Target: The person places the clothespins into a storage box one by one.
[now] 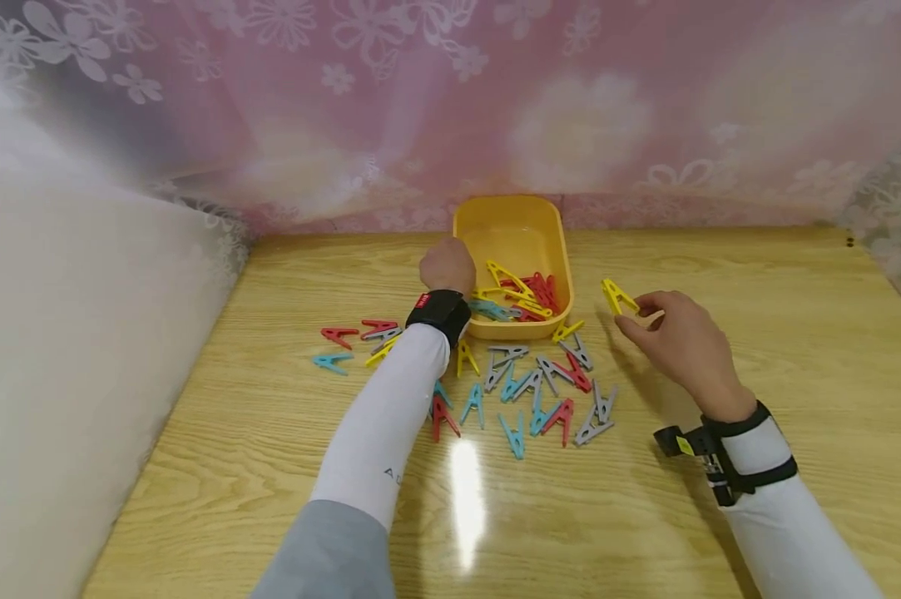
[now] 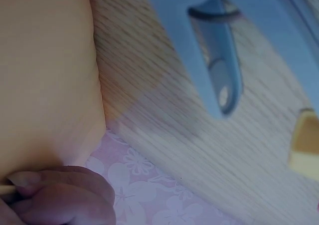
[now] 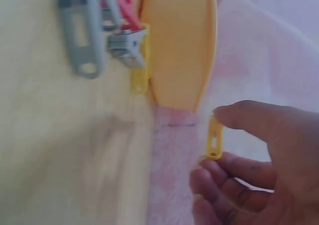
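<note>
My left hand (image 1: 448, 264) grips the left rim of a yellow plastic basket (image 1: 566, 266), its curled fingers (image 2: 70, 197) low in the left wrist view. Inside the basket lie yellow, red and blue clothespins. To the right of the basket, my right hand (image 1: 678, 337) pinches a yellow clothespin (image 1: 618, 297) between thumb and fingers, above the table. In the right wrist view this yellow clothespin (image 3: 214, 137) hangs between thumb and fingertips. Grey, blue, red and yellow clothespins (image 1: 528, 383) lie scattered in front of the basket.
Several more clothespins (image 1: 338, 334) lie on the wooden table (image 1: 255, 466) left of my left forearm. A pink flowered cloth (image 1: 450, 108) hangs behind the basket at the table's far edge. A whitish surface (image 1: 61, 333) borders the table on the left.
</note>
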{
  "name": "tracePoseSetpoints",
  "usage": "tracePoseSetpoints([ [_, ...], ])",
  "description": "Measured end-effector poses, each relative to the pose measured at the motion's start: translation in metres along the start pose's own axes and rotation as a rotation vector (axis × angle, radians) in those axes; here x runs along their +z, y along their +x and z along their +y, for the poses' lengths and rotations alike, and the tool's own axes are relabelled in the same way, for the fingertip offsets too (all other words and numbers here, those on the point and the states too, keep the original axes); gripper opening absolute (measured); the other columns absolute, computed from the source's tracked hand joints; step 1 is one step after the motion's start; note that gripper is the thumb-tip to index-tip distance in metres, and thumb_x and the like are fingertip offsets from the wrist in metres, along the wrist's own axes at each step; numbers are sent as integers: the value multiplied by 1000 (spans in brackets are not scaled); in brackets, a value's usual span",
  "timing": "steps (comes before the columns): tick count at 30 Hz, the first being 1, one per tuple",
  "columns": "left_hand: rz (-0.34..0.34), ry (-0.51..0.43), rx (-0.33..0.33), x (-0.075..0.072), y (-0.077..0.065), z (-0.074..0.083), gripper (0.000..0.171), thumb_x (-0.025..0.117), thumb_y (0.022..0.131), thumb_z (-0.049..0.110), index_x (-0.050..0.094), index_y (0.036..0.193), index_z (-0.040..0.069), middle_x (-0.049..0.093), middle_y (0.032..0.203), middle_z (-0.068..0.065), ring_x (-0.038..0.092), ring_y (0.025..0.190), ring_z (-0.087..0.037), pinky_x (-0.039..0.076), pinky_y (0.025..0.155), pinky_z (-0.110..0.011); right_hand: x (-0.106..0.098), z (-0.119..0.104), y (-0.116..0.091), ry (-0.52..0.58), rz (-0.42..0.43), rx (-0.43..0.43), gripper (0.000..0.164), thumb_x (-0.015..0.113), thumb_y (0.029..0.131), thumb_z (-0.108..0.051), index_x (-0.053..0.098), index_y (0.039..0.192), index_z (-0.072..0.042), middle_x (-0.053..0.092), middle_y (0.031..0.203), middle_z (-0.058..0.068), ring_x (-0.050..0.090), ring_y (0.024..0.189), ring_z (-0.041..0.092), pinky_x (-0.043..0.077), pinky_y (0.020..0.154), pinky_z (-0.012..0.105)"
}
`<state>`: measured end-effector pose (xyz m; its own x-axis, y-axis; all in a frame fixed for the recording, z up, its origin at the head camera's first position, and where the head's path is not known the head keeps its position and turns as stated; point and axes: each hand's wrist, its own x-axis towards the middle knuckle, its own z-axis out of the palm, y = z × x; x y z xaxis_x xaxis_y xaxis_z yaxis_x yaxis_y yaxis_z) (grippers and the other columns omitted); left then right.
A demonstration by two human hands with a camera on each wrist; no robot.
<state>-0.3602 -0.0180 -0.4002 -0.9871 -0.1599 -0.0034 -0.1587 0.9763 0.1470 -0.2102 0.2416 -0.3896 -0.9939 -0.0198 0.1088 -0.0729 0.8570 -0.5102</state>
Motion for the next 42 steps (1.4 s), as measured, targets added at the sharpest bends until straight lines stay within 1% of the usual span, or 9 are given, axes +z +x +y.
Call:
tracePoseSetpoints([
  [6,-7,0,-2,2,1,3,26,48,100,25,69,103,10,68,90,-3,65,76,-17,52,58,-31,1,-22,22,-10,53,-46,54,59,91,-46,60,118,1,58,109,20,59,84,31,48,57,45],
  [11,0,-7,-8,6,0,5,26,47,100,25,70,101,12,68,89,-2,65,75,-16,52,57,-31,12,-44,37,12,17,-64,53,61,91,-45,60,121,0,58,109,19,58,83,29,48,54,41],
  [15,3,0,7,7,-3,7,28,46,101,26,71,100,12,69,88,-2,65,73,-16,52,56,-30,24,-59,45,30,-2,-82,51,63,90,-41,61,121,0,59,106,18,59,81,28,49,53,38],
  [17,0,-2,9,7,-5,9,28,46,101,26,71,100,12,69,86,-2,65,72,-15,51,55,-29,29,-65,49,36,-16,-97,49,64,91,-38,61,121,0,59,105,18,58,80,28,50,55,39],
  [22,-3,4,14,5,-7,8,28,46,101,25,70,100,12,69,86,-2,66,72,-15,50,54,-29,41,-73,55,19,-73,-184,53,65,91,-34,55,128,3,57,116,23,57,89,33,50,68,45],
  [26,11,13,20,2,-5,2,27,46,101,24,70,99,13,69,85,-2,66,73,-15,51,56,-30,45,-75,56,6,-40,-274,52,68,90,-31,55,128,2,57,118,22,56,93,34,47,75,47],
  [32,-7,12,26,-4,-3,-5,26,46,101,25,69,100,12,68,84,-2,65,71,-15,49,54,-29,44,-75,51,-18,45,-352,47,69,88,-31,60,122,0,59,114,19,57,86,30,48,70,45],
  [36,-13,15,26,-5,-2,-9,26,47,101,25,68,105,11,68,87,-3,65,74,-16,51,57,-30,40,-73,44,-29,61,-355,45,69,88,-31,61,119,0,60,109,17,56,82,28,47,68,43],
  [42,-4,9,17,-6,4,-16,25,48,100,24,69,103,12,69,89,-3,66,76,-17,52,58,-31,33,-65,31,-11,33,-333,42,68,89,-31,62,119,-1,59,112,16,56,83,27,46,67,41],
])
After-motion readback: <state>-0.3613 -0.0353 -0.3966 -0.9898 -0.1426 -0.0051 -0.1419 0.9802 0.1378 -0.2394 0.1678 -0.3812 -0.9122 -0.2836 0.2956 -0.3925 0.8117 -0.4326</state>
